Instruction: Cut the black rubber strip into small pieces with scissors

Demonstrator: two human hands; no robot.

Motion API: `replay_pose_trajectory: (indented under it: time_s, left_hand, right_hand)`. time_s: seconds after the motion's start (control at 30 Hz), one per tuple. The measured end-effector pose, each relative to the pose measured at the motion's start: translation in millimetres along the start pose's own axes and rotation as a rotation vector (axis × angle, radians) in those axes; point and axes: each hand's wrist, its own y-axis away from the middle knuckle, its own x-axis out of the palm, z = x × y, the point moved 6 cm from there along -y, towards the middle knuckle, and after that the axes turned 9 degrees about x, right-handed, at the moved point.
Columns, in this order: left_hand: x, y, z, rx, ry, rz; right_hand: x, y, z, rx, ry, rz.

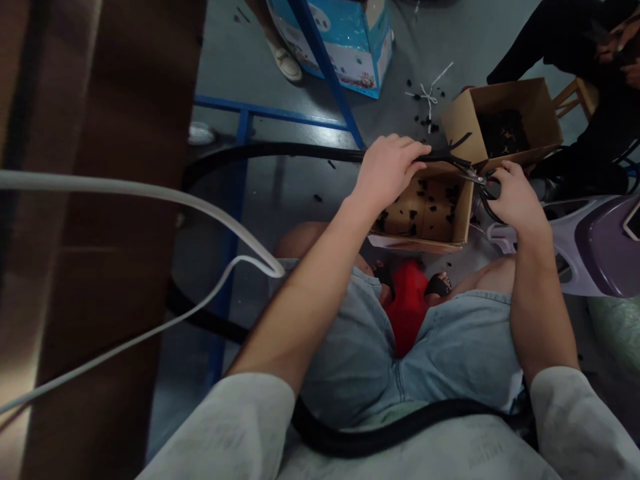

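My left hand (393, 167) is closed around a long black strip (300, 152), which looks like rubber or cord and runs off to the left past the table edge. Beyond my fingers the strip splits into thin ends. My right hand (515, 193) grips the black handles of a pair of scissors (475, 176), whose blades point left and meet the strip's end. Below them stands an open cardboard box (435, 245) with small black scraps inside. Another black length of the strip (380, 437) lies across my lap.
A second cardboard box (543, 110) holds a dark heap, beside a seated person in black. Blue metal frame bars (295, 117) and a blue carton (350, 47) stand ahead. The brown table (115, 167), with white cables, is left; a purple plastic stool (600, 247) is right.
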Motion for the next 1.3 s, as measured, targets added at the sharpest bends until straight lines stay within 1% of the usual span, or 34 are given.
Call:
replay_pose_trajectory:
  time_s: [0.1,0.23,0.5,0.67,0.83,0.9,1.1,1.2,1.3]
  left_hand:
    - [4.1,-1.1,-5.0,0.030,0.006,0.019]
    - [6.4,-0.8,-8.0,0.048,0.004,0.016]
    - [7.7,1.0,0.7,0.041,0.030,0.011]
    - [8.1,1.4,2.3,0.023,0.053,-0.004]
    - [8.9,2.3,3.3,0.021,0.060,0.007]
    - [8.8,2.3,3.2,0.025,0.056,0.007]
    - [7.9,1.1,3.1,0.018,0.015,0.022]
    - [7.2,1.3,5.2,0.028,0.014,0.032]
    - [5.8,2.1,8.9,0.032,0.026,0.025]
  right_hand:
    - [3.3,-0.7,8.2,-0.023,-0.004,0.020]
    - [5.4,-1.8,13.1,-0.022,-0.003,0.007]
    - [1.1,1.1,9.3,0.051,-0.026,0.022]
    - [-0.6,0.8,9.6,0.031,-0.063,-0.027]
    - [-1.7,-0.2,12.6,0.028,-0.092,-0.037]
    - [-3.1,0.0,14.1,0.054,-0.068,-0.032]
    - [-6.7,2.5,20.7,0.115,0.120,-0.012]
    - [-5.2,2.8,22.4,0.111,0.141,0.033]
    - [-1.8,1.6,21.3,0.088,0.116,0.080]
